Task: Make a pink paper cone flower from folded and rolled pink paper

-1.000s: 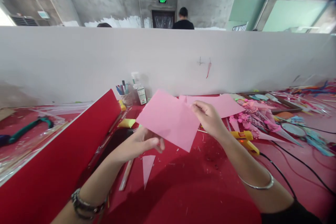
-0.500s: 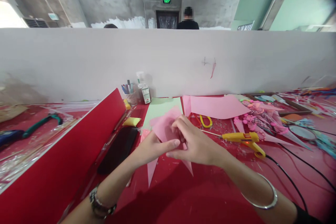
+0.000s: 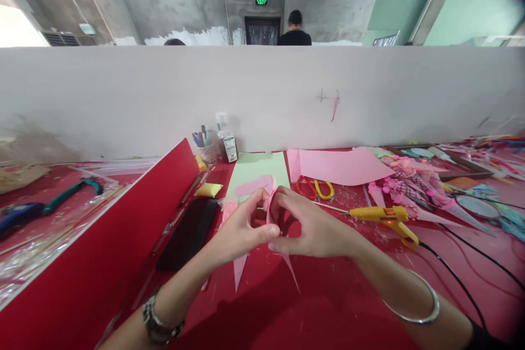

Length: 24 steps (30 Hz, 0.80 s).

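Note:
My left hand (image 3: 248, 232) and my right hand (image 3: 307, 224) meet over the red table, fingers curled and thumbs almost touching. Between them they pinch a thin pink paper piece (image 3: 270, 202), seen nearly edge-on. A narrow pink paper point (image 3: 292, 274) hangs below my right hand; whether it belongs to the held piece I cannot tell. Partly covered by my left hand, another pointed pink paper (image 3: 240, 272) lies on the table. Just beyond the fingers, a pink paper strip (image 3: 253, 186) rests on a pale green sheet (image 3: 262, 163).
To the right lie a yellow glue gun (image 3: 379, 214) with a lit orange light, yellow handles (image 3: 325, 190), pink sheets (image 3: 344, 165) and several decorated pink cones (image 3: 410, 188). A black flat slab (image 3: 188, 235) and upright red board (image 3: 106, 235) are left. Behind stands a white partition (image 3: 262, 98).
The pink paper has turned from showing its broad face to nearly edge-on. My left fingers have come up beside it, opposite my right fingers. The view has shifted slightly.

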Tool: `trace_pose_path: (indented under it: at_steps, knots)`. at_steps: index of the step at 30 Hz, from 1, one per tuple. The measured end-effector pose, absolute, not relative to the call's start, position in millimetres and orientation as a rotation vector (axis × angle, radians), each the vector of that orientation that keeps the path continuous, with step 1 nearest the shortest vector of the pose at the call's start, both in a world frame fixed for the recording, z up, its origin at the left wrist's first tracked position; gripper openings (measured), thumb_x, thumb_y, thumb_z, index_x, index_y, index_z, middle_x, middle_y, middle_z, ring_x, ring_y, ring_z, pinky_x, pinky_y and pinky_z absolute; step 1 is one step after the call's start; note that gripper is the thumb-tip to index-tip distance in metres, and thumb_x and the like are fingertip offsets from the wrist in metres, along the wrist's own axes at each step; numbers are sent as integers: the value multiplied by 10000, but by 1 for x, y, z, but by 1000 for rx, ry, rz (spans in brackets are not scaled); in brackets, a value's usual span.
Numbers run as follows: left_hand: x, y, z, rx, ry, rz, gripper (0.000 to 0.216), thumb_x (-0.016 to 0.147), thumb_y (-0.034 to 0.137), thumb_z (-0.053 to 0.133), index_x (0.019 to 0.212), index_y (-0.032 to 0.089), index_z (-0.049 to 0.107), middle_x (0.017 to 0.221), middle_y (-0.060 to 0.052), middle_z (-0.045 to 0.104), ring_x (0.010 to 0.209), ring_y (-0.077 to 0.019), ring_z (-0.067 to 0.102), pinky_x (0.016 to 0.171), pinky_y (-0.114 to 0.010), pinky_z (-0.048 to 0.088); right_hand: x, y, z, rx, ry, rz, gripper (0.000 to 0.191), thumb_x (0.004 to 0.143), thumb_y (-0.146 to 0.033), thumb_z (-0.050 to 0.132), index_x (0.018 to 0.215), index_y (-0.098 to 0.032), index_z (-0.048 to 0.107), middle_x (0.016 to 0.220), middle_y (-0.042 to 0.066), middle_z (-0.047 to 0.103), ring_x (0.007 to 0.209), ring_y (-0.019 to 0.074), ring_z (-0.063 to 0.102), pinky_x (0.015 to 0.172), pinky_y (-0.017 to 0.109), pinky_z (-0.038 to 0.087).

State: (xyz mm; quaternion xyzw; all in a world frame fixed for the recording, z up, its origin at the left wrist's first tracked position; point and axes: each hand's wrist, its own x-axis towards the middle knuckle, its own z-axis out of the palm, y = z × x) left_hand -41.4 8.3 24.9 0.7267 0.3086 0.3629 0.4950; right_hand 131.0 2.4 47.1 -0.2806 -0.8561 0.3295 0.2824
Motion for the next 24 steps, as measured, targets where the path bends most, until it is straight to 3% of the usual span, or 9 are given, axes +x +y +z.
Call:
trace_pose_path:
  at_steps: [5,11,24]
  knots:
    - [-43,7,27,1803,805,836,438,649,518,596,875,171,453,811,-29,532,811,-187,517,693,-286,438,135,4,48,-732,-2290,870,155,774,-296,527,861,-177,476,891,18,455,756,102,460,659,224,439]
    - [-43,8,26,1812,837,797,416,653,484,604,890,172,465,862,-49,551,831,-197,527,716,-303,445,133,3,49,-788,-2334,824,314,663,-386,635,842,-190,466,871,9,457,739,116,447,626,236,434]
    - [-49,7,27,1824,760,775,323,704,374,595,906,177,436,841,-23,558,872,-189,526,746,-300,430,135,7,48,-707,-2370,843,149,721,-254,575,817,-186,485,856,2,461,756,105,464,667,223,430]
